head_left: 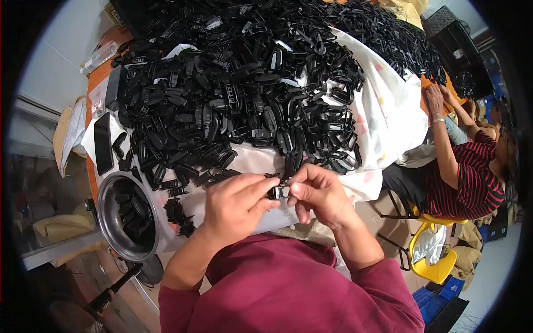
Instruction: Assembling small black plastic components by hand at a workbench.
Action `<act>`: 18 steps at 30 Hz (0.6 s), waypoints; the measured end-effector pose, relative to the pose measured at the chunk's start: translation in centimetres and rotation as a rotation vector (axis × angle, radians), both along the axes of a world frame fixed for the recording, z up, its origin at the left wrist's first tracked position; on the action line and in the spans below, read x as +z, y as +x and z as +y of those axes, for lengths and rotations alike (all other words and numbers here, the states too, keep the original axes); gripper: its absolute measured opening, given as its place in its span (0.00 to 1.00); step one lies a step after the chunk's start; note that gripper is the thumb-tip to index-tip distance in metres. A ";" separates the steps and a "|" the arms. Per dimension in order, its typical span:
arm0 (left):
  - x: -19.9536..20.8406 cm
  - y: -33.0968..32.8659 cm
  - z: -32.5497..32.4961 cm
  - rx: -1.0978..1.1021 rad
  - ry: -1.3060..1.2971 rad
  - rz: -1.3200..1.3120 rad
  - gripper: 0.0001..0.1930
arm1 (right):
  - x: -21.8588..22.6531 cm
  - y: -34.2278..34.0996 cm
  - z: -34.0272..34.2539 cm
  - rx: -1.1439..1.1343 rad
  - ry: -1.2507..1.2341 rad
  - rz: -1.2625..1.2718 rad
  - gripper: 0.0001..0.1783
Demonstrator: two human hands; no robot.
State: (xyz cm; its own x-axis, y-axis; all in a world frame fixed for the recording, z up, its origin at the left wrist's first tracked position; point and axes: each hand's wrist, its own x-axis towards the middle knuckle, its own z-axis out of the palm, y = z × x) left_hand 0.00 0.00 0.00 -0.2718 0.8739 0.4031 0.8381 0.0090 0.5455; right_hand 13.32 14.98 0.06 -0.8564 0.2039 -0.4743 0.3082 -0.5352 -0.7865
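Part (279, 192), small, black, probably clip, between left hand (233, 210) and right hand (322, 197); both hands pinching opposite ends.

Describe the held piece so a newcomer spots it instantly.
Start at the big heap of black parts, then drop to the left hand and right hand in front. Between them is a small dark piece with a pale, shiny face. Unlike the loose heap, it is held.

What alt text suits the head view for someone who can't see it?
A left hand and right hand hold a small part before a big heap of black parts. A metal bowl with more black parts stands at left; a co-worker in a striped shirt sits at right.
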 end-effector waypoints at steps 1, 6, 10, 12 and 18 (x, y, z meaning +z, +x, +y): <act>-0.6 0.2 0.2 0.015 0.031 -0.391 0.17 | 0.2 -0.2 -0.6 -0.046 -0.034 0.021 0.14; -2.3 3.9 0.8 0.114 0.092 -1.180 0.20 | -0.3 1.3 -3.0 -0.140 0.634 -0.003 0.18; -3.3 3.2 0.6 0.101 0.186 -1.660 0.15 | -2.1 1.9 -3.2 -0.098 0.528 0.102 0.17; -4.1 2.6 0.5 0.003 0.218 -1.820 0.14 | -1.6 2.0 -3.4 -0.081 0.487 0.077 0.14; -4.9 -0.1 1.1 0.247 0.333 -1.918 0.14 | -2.4 1.2 3.3 -0.080 1.546 -0.013 0.12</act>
